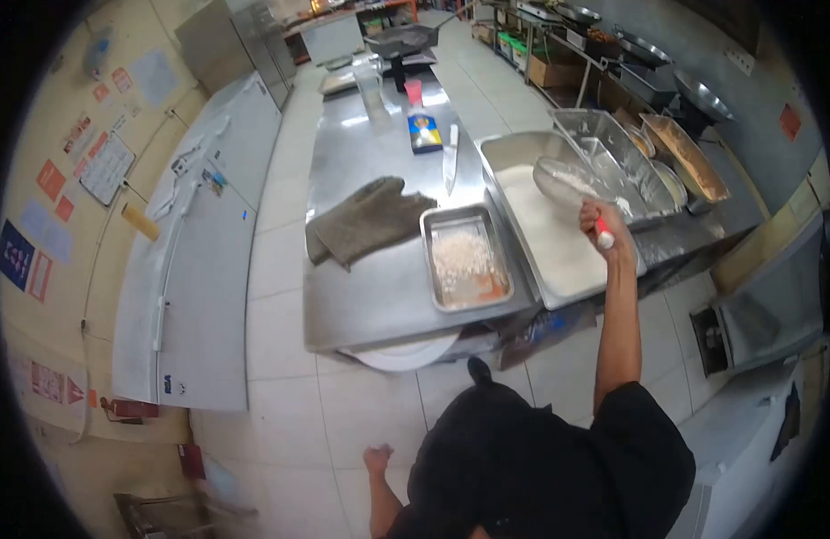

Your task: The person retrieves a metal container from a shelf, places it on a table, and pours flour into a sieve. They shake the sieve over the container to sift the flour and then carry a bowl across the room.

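Observation:
My right hand (614, 241) is wrapped round the red handle of a strainer (559, 182). Its grey oval bowl carries some white powder and tilts above a deep steel pan (559, 242) with a layer of white, flour-like powder in it. Low beside my body hangs my left hand (377, 458), fingers curled in, with nothing seen in it. Left of the deep pan is a smaller steel tray (506, 292) with whitish clumps and an orange patch inside. Dark grey oven mitts (365, 220) lie just beyond that tray.
A knife (451, 160), a blue-and-black packet (425, 133), a pink cup (413, 91) and a clear jug (370, 88) stand or lie farther along the steel table (343, 310). More pans (603, 148) sit at right. White chest freezers (195, 242) line the left wall.

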A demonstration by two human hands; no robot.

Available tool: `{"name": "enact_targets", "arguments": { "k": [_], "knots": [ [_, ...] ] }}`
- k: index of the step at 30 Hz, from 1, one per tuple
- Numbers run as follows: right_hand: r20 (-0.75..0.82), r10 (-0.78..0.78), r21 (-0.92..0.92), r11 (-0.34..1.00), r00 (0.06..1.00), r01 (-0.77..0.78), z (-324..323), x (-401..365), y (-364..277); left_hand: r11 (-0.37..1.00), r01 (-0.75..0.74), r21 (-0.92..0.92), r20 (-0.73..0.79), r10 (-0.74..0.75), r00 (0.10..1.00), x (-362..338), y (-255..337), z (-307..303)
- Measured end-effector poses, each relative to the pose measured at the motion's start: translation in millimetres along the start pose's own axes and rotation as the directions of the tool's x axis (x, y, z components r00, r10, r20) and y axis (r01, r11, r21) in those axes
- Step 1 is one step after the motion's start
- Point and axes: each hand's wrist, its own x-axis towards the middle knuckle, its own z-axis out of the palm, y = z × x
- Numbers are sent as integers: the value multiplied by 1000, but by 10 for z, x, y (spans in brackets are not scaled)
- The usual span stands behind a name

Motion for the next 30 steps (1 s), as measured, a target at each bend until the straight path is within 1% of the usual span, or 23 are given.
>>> {"name": "enact_targets", "arguments": {
  "k": [2, 3, 4, 6, 7, 8, 10, 11, 12, 14, 15, 16, 17, 20, 21, 22, 23, 24, 25, 26, 28, 29, 30],
  "knots": [
    [59, -88, 57, 995, 994, 85, 70, -172, 78, 935, 125, -331, -57, -152, 987, -225, 147, -100],
    [-79, -105, -321, 944, 991, 74, -45, -108, 244, 863, 180, -472, -61, -235, 970, -332, 148, -193],
    [-89, -80, -242, 969, 993, 56, -115, -252, 250, 951, 165, -262, -39, -181, 983, -347, -112, -331],
    [-50, -26, -112, 993, 998, 20, -8, -398, 60, 989, 78, 123, 22, -81, 996, -216, -834, -323],
    [49, 39, 89, 995, 998, -44, 98, -581, 3, 976, 208, -57, 65, -204, 977, -438, -709, -369],
    [-35, -16, -187, 982, 999, 10, 128, -507, 112, 972, 218, -91, 20, -217, 976, -653, -364, -354],
    [-196, -212, -662, 749, 957, 30, -61, -543, 444, 971, 221, -97, -39, -225, 974, -967, -28, -495],
    [-183, -173, -653, 757, 968, 12, -131, -527, 272, 956, 109, 272, 31, -121, 992, -802, -327, -512],
    [75, 85, -112, 991, 994, -76, -257, -527, -5, 982, 122, 145, 7, -124, 992, -707, -196, -400],
    [49, 45, 218, 974, 998, -54, 120, -803, -14, 983, 171, -70, -33, -174, 984, -807, -74, -462],
    [-62, -11, -27, 1000, 998, 9, 126, -709, 134, 977, 209, -49, -11, -210, 978, -629, -248, -433],
    [-166, -90, -269, 962, 982, 43, 69, -577, 344, 955, 215, -204, 16, -216, 976, -489, -381, -392],
    [-245, -191, -500, 865, 950, 45, 25, -530, 458, 980, 161, -119, 49, -156, 987, -479, -338, -420],
    [22, 89, 44, 995, 996, -90, 17, -642, -81, 999, 31, -14, 97, -29, 995, -147, -220, -348],
    [-39, 36, 11, 999, 999, -36, 134, -743, -113, 980, 74, -185, 79, -60, 995, -88, -154, -290],
    [-100, -45, -221, 975, 994, 22, 178, -662, -20, 934, 113, -339, 68, -96, 993, -28, -114, -267],
    [-153, -133, -436, 898, 979, 54, 162, -576, 187, 922, 106, -372, 85, -79, 993, 55, -84, -234],
    [-194, -221, -627, 777, 956, 52, 85, -573, 368, 912, 107, -396, 106, -70, 992, 114, -61, -199],
    [-215, -301, -824, 567, 929, -7, 34, -541, 396, 897, 105, -429, 121, -58, 991, 138, -44, -178],
    [-217, -179, -653, 757, 960, -7, 20, -521, 233, 903, 62, -424, 115, -14, 993, 210, 28, -188],
    [-114, 70, -225, 970, 991, -95, -12, -498, -245, 902, -11, -432, 100, 60, 993, 232, 84, -152],
    [-68, 58, -162, 984, 996, -68, -37, -465, -237, 915, 117, -387, 7, -124, 992, 237, 183, -101],
    [-122, -32, -355, 935, 992, -13, -62, -340, -73, 967, 41, -253, 24, -36, 999, 293, 234, -79]
  ]
}}
